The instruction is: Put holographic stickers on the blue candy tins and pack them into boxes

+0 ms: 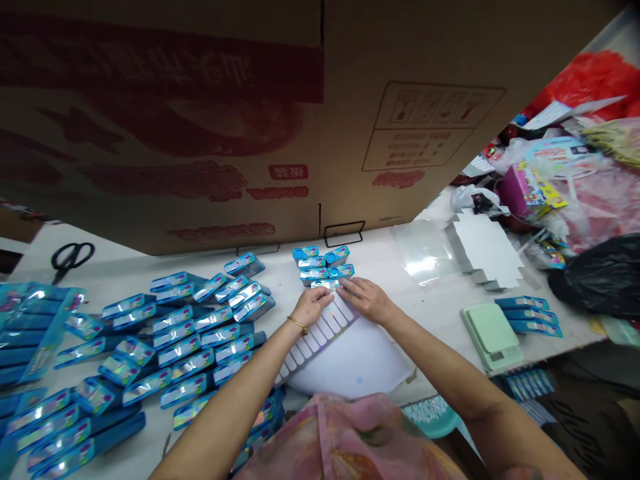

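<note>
Both hands meet over a small blue box (pixel 325 285) at the near end of a small group of blue boxes (pixel 313 262). My left hand (pixel 311 307), with a gold bracelet at the wrist, has its thumb and fingers pressed together at the box's left side; what they hold, if anything, is too small to tell. My right hand (pixel 367 300) lies at the box's right side, fingertips touching near its edge. Beneath the hands runs a sheet with a row of white labels (pixel 315 338), lying slantwise over a white rounded surface (pixel 357 363).
Many blue boxes (pixel 180 350) cover the table's left side, with black scissors (pixel 70 260) behind them. A large cardboard box (pixel 345 133) stands along the back. At right are white cartons (pixel 485 250), a green scale (pixel 493 337), three blue packs (pixel 530 317) and plastic bags (pixel 595 193).
</note>
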A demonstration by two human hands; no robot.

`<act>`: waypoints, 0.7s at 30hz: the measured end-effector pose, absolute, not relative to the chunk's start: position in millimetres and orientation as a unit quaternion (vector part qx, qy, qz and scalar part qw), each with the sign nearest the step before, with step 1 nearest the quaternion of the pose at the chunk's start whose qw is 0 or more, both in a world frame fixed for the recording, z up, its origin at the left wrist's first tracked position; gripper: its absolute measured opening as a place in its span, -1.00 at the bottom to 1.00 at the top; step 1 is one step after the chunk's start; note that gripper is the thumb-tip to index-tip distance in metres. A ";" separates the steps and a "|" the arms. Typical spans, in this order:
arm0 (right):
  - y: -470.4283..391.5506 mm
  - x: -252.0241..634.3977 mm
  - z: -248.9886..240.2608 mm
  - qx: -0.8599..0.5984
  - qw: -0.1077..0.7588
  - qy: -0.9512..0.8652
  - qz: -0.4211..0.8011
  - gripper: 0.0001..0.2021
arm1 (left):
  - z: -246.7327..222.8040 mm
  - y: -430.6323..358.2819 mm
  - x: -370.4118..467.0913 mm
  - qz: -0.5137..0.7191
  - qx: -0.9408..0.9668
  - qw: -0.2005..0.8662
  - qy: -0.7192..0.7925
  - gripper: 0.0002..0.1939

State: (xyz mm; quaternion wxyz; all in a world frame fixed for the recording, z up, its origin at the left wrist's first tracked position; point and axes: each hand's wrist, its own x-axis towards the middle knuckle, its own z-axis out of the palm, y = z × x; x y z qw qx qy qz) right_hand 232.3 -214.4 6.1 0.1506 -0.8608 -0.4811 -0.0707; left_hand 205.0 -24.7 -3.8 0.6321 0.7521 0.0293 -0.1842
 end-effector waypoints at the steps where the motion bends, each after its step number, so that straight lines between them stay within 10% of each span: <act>1: -216.0 230.2 6.7 -0.858 0.153 -0.483 -0.079 -0.73 | -3.3 -24.2 204.3 -0.185 0.749 0.635 0.030 -0.83; 12: -164.7 251.3 65.0 -0.853 0.459 -0.231 0.087 -0.88 | -35.9 -26.7 206.9 -0.121 0.869 0.475 0.064 -0.86; 21: -87.3 320.9 -0.8 -0.702 0.653 0.100 0.267 -0.91 | -38.9 18.1 236.7 0.017 0.498 0.786 0.366 -0.55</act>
